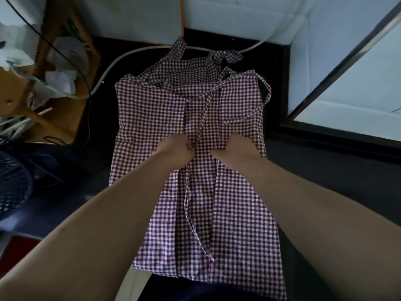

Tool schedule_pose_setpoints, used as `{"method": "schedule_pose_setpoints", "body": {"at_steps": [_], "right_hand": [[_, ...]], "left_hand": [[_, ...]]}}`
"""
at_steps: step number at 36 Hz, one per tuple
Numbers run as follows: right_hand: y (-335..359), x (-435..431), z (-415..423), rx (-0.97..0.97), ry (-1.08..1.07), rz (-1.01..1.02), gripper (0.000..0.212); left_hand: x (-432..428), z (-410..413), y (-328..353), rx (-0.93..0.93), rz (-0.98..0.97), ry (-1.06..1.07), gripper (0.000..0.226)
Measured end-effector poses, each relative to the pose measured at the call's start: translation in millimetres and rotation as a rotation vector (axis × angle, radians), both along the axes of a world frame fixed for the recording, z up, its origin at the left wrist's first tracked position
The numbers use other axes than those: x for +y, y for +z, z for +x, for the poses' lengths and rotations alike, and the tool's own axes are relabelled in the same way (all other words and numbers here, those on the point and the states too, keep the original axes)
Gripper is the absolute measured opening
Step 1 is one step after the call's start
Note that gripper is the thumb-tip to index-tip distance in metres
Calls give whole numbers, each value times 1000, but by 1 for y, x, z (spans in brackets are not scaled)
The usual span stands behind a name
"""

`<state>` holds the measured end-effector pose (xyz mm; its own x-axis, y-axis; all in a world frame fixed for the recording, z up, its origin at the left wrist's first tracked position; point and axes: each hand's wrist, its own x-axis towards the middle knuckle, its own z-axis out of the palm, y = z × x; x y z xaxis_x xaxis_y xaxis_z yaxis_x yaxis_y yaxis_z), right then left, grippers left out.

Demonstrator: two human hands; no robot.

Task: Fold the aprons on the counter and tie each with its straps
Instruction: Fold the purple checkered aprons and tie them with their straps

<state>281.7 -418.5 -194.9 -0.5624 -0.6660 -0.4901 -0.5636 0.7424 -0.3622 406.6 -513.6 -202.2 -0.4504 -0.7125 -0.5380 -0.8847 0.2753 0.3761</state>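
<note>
While apron lies lengthwise, running away from the body | left hand, right hand clench its middle, side by side

Checked apron and white cable lie on black counter.

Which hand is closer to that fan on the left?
Left. The left hand grips the gingham apron right of the fan; the right hand grips it even farther right.

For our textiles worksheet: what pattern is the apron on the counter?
The apron is a small gingham check, dark red and white; the head view shows it.
</note>
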Motion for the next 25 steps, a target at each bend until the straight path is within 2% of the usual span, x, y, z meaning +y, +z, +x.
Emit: {"method": "schedule_pose_setpoints", "body": {"at_steps": [2,4,8,9,12,15,20,22,25], "right_hand": [[-4,-1,5,9,-13,45,45],[-3,-3,6,6,11,86,37],[0,-5,5,-23,41,140,34],[3,-5,6,-25,49,123,35],[13,-6,20,-41,104,-8,35],[20,-9,43,-135,230,-117,26],[22,-8,80,-206,383,-19,28],[17,-4,80,-192,353,39,26],[10,1,84,-136,264,59,15]], "left_hand": [[0,2,0,-4,3,15,11],[-2,3,1,87,56,119,16],[-16,17,8,418,268,635,25],[-19,24,9,465,312,704,25],[-25,42,8,511,384,699,26],[-25,48,6,561,435,695,30],[-22,61,2,624,464,610,41],[-25,65,1,606,403,550,37],[-28,75,13,494,156,496,18]]}}
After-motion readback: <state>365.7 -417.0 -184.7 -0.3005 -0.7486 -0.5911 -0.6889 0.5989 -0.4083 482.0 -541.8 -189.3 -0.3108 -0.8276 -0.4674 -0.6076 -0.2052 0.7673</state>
